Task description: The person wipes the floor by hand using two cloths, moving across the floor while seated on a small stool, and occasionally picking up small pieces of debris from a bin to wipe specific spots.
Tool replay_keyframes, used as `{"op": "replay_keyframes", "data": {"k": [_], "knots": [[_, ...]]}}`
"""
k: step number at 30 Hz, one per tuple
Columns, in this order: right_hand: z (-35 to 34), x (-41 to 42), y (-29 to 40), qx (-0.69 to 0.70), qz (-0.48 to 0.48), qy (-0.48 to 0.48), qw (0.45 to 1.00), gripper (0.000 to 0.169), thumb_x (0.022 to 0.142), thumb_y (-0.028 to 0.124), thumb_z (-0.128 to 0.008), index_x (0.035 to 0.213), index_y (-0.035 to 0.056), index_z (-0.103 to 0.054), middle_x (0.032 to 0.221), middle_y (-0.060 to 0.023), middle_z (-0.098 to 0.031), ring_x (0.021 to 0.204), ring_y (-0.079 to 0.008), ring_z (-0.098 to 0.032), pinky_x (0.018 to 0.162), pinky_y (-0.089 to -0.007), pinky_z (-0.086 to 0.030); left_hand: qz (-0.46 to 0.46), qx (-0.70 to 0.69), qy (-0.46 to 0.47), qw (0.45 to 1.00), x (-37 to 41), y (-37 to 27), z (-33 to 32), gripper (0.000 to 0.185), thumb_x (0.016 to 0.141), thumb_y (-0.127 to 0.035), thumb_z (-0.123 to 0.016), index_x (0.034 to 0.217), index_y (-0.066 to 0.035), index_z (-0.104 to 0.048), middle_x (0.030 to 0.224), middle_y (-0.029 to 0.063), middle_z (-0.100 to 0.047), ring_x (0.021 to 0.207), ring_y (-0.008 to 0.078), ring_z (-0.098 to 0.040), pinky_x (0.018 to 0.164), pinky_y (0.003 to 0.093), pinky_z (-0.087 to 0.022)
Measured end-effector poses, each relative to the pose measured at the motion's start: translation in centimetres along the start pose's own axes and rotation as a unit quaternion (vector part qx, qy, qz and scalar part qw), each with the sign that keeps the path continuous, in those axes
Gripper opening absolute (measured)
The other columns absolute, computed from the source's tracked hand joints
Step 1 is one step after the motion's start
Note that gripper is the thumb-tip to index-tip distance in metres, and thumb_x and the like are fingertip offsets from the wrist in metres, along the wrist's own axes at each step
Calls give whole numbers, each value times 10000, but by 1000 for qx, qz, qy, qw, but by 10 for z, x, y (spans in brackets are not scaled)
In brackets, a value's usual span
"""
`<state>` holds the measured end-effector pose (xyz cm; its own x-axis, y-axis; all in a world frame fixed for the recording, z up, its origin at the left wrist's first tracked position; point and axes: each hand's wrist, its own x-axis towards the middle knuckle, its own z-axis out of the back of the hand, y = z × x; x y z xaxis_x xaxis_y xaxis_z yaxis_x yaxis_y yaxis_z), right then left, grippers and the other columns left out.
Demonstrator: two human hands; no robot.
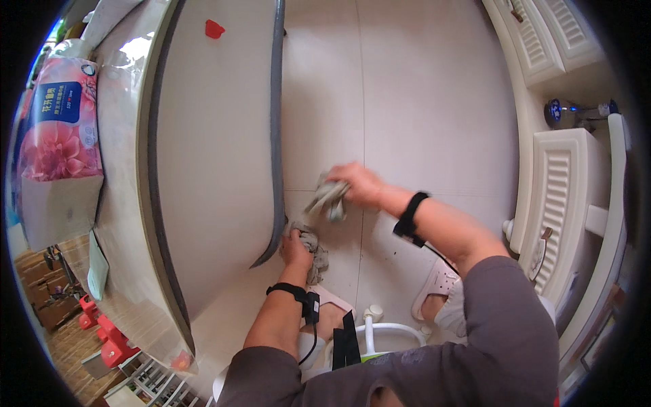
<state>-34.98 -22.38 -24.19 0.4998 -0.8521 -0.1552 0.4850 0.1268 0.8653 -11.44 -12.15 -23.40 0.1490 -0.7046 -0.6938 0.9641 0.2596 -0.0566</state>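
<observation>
A grey cloth (328, 196) hangs bunched from my right hand (358, 184), which is slightly blurred above the pale tiled floor (325, 102). Lower and to the left, my left hand (296, 252) grips a second crumpled grey cloth (318, 262) beside the end of a dark grey edging strip (276, 152). The two cloths look apart from each other. Both wrists wear black bands with cables. Small dark specks (395, 253) lie on the tiles below my right forearm.
Cream cabinets with louvred fronts (557, 188) line the right side. At the left stands a glossy-topped table (119, 152) bearing a floral tissue pack (58, 132). A small red object (214, 29) lies beyond the strip. Pink clogs (438, 282) and a white-framed stool (370, 336) are near me.
</observation>
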Motion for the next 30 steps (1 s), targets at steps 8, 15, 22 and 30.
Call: {"op": "replay_keyframes", "data": {"k": [8,15,22,30], "knots": [[190,-44,-170,-110,-471,-439,757,417,718,139,-527,1116,26,-481,1149,-177,-469,1057,-336,-450,900,-378,-370,8,4,33,999,6,-5,2,563,592,-27,-680,1068,-108,-391,1088,192,-371,969,356,-444,814,384,-408],[188,82,-181,-272,-476,-276,789,434,784,247,-509,1191,119,-434,1258,-95,-374,1166,-300,-352,954,-390,-338,-21,-62,-3,998,4,-1,-4,531,569,4,-649,1027,-96,-399,1033,202,-402,934,360,-447,794,400,-393],[93,209,-73,-285,-261,-129,914,402,744,146,-535,1144,133,-495,1259,-47,-355,1194,-252,-304,960,-392,-329,-39,-53,-33,997,8,9,-18,492,567,18,-637,991,-85,-408,1012,205,-408,947,375,-435,799,412,-378],[-20,129,-15,-320,57,35,945,309,650,133,-600,956,170,-587,1193,-15,-421,1166,-234,-339,866,-398,-352,-6,-77,17,997,0,2,0,540,564,5,-667,1018,-103,-393,1028,193,-405,955,366,-434,804,402,-385]]}}
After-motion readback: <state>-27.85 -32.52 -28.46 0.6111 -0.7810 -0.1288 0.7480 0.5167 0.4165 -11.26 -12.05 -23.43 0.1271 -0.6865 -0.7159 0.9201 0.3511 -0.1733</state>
